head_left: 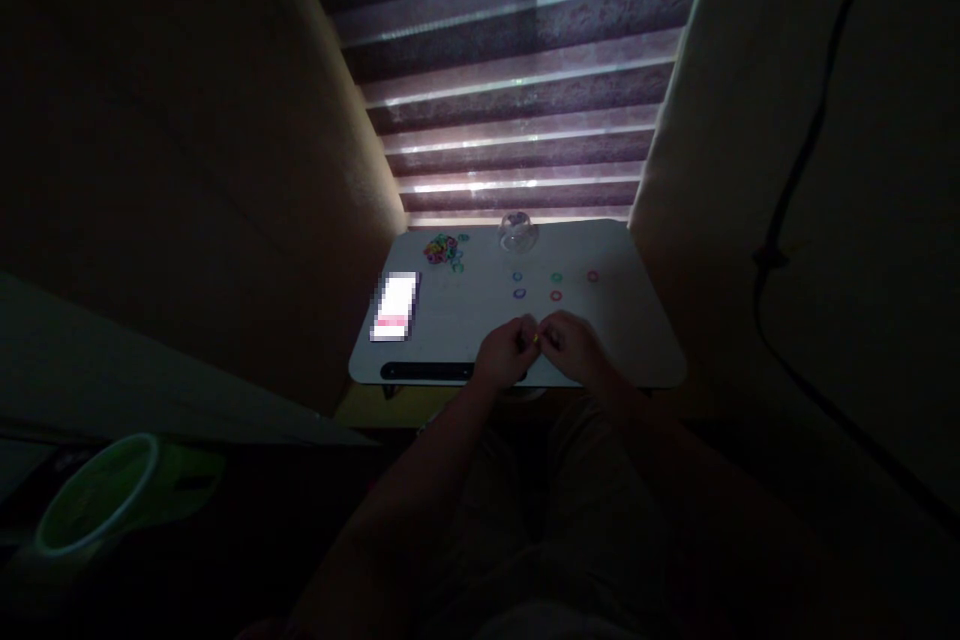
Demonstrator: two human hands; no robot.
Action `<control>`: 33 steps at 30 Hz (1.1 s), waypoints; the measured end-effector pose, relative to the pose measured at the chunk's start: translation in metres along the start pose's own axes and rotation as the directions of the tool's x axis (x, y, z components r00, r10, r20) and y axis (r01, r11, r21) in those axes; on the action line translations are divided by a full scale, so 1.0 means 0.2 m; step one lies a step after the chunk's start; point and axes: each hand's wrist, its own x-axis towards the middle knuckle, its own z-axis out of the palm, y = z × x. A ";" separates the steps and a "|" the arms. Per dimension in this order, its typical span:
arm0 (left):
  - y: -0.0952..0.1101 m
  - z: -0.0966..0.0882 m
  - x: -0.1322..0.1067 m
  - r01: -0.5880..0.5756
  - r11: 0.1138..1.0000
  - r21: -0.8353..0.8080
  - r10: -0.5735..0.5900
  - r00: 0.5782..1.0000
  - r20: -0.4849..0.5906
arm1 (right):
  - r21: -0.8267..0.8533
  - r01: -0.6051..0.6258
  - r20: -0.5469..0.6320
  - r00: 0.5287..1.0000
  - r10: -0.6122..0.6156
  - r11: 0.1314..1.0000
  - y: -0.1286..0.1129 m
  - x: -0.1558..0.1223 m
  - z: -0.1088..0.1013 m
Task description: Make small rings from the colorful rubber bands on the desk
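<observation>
My left hand (pixel 507 350) and my right hand (pixel 574 345) meet over the near edge of a small white lap table (pixel 450 330). Both are closed in a pinch on a tiny yellow-green loop (pixel 537 339) held between their fingertips. Several small coloured rings lie on the table beyond the hands: a blue one (pixel 517 276), a purple one (pixel 519 293), a green one (pixel 556 277) and red ones (pixel 556 296). A heap of mixed coloured bands (pixel 442 248) sits at the far left of the table.
A clear glass bowl (pixel 517 231) stands at the table's far edge. A lit phone (pixel 395 306) lies on the left of the table. A green cup (pixel 97 505) sits low at the left. Striped blinds hang behind; a dark cable (pixel 795 180) runs down the right wall.
</observation>
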 end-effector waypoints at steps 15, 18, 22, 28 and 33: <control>0.01 -0.01 0.01 -0.024 0.996 -0.081 0.024 1.000 -0.004 | -0.003 -0.014 -0.046 0.999 0.014 1.000 0.04 -0.01 0.02; 0.02 -0.01 0.01 -0.038 0.997 -0.071 0.039 0.999 0.014 | -0.005 -0.011 -0.047 0.999 0.011 1.000 0.04 0.00 0.02; 0.01 -0.01 0.02 -0.017 0.999 -0.039 0.018 1.000 0.000 | 0.006 -0.009 -0.051 0.999 0.009 1.000 0.04 -0.01 0.02; 0.00 0.00 0.01 -0.003 0.998 -0.068 -0.002 0.997 -0.083 | 0.020 -0.025 -0.013 1.000 0.025 0.999 0.02 0.00 0.01; 0.00 0.00 0.01 0.027 0.997 -0.079 -0.034 0.996 -0.083 | -0.029 0.019 0.020 1.000 -0.019 0.999 0.02 0.01 0.00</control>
